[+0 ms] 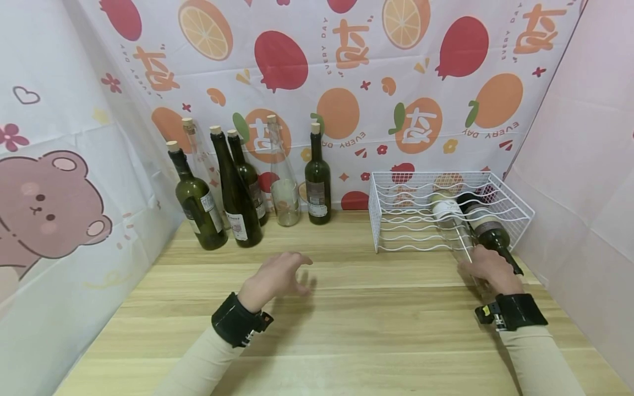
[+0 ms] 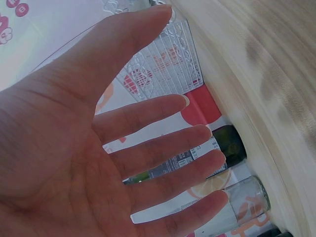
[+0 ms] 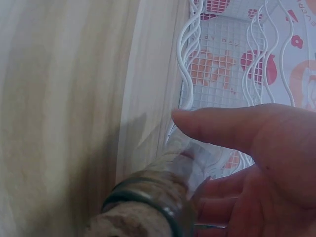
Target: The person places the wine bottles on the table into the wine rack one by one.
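Observation:
My right hand (image 1: 495, 270) is at the neck of a clear glass bottle (image 3: 170, 170), which lies in a white wire rack (image 1: 373, 212) with its corked end toward me. In the right wrist view the thumb is extended across the neck and the fingers lie along its side, partly hidden behind it. Beside it in the rack lies a dark green wine bottle (image 1: 495, 237). My left hand (image 1: 277, 278) hovers over the table, palm toward the rack side, fingers spread, holding nothing.
On the table's (image 1: 346, 330) back left stand several corked bottles, among them a tall dark bottle (image 1: 235, 192), a clear bottle (image 1: 285, 201) and a green bottle (image 1: 318, 190). A fruit-print curtain (image 1: 317, 66) hangs behind; a pale curtain (image 1: 584, 181) borders the right.

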`<state>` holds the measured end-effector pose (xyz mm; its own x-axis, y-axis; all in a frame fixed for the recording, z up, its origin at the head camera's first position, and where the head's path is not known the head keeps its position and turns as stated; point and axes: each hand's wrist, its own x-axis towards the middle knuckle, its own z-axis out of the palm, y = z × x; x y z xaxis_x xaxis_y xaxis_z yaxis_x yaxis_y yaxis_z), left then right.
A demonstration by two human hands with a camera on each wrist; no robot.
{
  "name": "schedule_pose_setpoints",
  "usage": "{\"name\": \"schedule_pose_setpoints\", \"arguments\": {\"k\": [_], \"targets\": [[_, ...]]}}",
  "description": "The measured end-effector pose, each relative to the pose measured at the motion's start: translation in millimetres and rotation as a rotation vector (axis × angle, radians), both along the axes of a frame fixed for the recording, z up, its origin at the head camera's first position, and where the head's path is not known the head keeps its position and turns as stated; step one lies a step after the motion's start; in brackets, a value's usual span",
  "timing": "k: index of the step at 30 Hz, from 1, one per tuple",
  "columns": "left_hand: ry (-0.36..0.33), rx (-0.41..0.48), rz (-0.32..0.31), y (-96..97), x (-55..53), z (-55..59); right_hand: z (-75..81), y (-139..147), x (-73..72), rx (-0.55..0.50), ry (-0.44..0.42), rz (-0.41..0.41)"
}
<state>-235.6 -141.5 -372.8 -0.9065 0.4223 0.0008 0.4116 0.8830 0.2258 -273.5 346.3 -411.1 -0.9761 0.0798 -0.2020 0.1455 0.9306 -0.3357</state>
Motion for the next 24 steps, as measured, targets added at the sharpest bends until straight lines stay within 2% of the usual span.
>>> {"name": "schedule_pose_setpoints", "arguments": {"k": [7,13,17,20,24], "targets": [[-0.019,0.005,0.008,-2.1,-2.4,1.0,8.3,3.1,0.2,0.05,-0.006,0.038],[-0.012,0.036,-0.006,-7.9,-6.4,0.6,26.2,-3.6,9.2,0.082,-0.005,0.063],[-0.001,0.072,-0.031,-14.9,-11.2,0.8,37.7,-17.8,15.9,0.111,0.031,0.096],[-0.002,0.089,-0.025,-22.5,-16.6,1.8,44.1,-33.3,20.0,0.123,0.048,0.105],[0.006,0.103,0.037,-39.3,-27.4,2.3,49.6,-55.7,24.6,0.135,0.075,0.149]]}}
